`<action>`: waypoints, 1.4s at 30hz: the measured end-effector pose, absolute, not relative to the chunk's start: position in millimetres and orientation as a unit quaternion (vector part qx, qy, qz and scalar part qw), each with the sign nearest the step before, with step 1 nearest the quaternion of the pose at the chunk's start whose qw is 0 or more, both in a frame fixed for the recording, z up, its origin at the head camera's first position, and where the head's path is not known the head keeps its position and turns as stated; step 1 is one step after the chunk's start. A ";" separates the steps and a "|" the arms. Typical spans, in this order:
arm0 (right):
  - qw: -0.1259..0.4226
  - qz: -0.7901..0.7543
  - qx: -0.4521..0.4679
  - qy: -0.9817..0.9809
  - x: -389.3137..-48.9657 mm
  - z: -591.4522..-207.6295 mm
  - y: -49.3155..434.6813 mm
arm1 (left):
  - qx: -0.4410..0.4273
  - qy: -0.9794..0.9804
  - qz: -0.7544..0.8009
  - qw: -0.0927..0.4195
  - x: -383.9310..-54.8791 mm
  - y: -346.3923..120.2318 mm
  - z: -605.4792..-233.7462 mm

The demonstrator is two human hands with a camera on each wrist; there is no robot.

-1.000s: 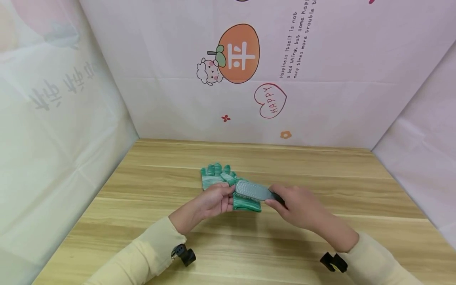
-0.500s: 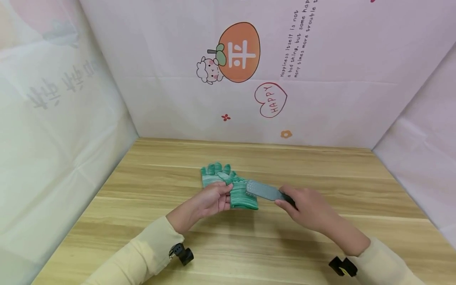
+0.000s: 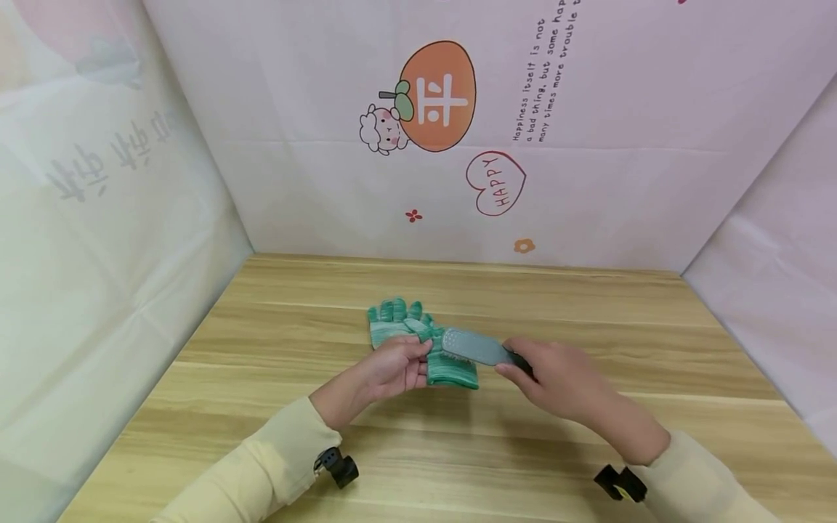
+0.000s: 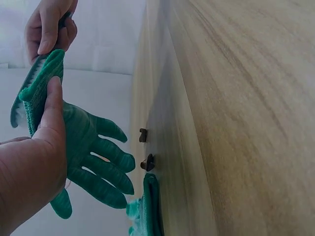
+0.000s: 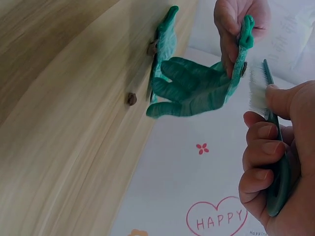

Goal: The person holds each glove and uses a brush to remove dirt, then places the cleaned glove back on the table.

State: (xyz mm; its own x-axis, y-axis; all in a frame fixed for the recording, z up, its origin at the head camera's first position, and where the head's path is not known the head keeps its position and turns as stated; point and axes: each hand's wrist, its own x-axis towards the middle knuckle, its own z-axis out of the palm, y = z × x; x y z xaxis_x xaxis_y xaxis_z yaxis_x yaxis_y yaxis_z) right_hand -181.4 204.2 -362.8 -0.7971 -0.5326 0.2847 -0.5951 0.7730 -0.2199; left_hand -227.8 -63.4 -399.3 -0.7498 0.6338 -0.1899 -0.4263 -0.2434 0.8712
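My left hand (image 3: pixel 399 363) pinches a green knitted glove (image 3: pixel 451 370) near its cuff and holds it off the table. The glove's fingers (image 4: pixel 101 169) hang down in the left wrist view. In my right hand (image 3: pixel 556 374) is a scrubbing brush (image 3: pixel 474 346), gripped by its dark handle (image 5: pixel 279 184). Its pale bristles (image 5: pixel 258 91) face the cuff at close range; whether they touch it I cannot tell. A small brown lump (image 5: pixel 244 68) shows at the cuff's brush side. Another green glove (image 3: pixel 386 330) lies on the table behind my left hand.
Two small brown lumps (image 4: pixel 143 135) are on the wooden table (image 3: pixel 294 298), near the lying glove. A white printed cloth wall (image 3: pixel 327 203) rises at the table's back, with more cloth at both sides.
The brush went right across the cuff, then came back partway left. The held glove and my left hand shifted slightly left, then back. The lying glove stayed put.
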 end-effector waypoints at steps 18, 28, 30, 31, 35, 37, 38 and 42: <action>0.122 0.166 0.338 -0.918 -185.2 -372.0 207.6 | 0.095 0.519 0.782 0.332 -228.8 -64.1 -397.3; 0.129 0.149 0.319 -0.927 -179.7 -372.8 220.2 | 0.099 0.522 0.780 0.329 -229.0 -64.2 -396.4; 0.131 0.148 0.317 -0.928 -177.9 -372.7 221.7 | 0.098 0.522 0.781 0.329 -229.1 -65.0 -396.4; 0.130 0.147 0.314 -0.929 -177.4 -372.8 222.3 | 0.097 0.521 0.782 0.329 -229.2 -65.4 -396.4; 0.126 0.150 0.307 -0.932 -177.3 -373.9 225.2 | 0.092 0.521 0.783 0.327 -230.1 -66.7 -396.6; 0.122 0.151 0.304 -0.933 -178.0 -374.9 226.5 | 0.091 0.521 0.784 0.326 -230.6 -67.3 -396.7; 0.122 0.152 0.305 -0.932 -178.1 -375.1 227.2 | 0.090 0.522 0.783 0.326 -230.7 -67.6 -396.8; 0.118 0.152 0.302 -0.934 -177.5 -374.9 229.8 | 0.089 0.524 0.782 0.325 -231.1 -68.7 -396.2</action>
State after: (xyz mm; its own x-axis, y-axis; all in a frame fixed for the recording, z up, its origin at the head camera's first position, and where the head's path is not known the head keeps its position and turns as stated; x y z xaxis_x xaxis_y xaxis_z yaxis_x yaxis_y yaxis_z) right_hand -177.5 229.8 -374.9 -0.7903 -0.5275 0.3118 -0.5991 0.7721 -0.2120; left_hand -231.1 -68.7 -396.2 -0.7725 0.6023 -0.2013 -0.4148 -0.2386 0.8781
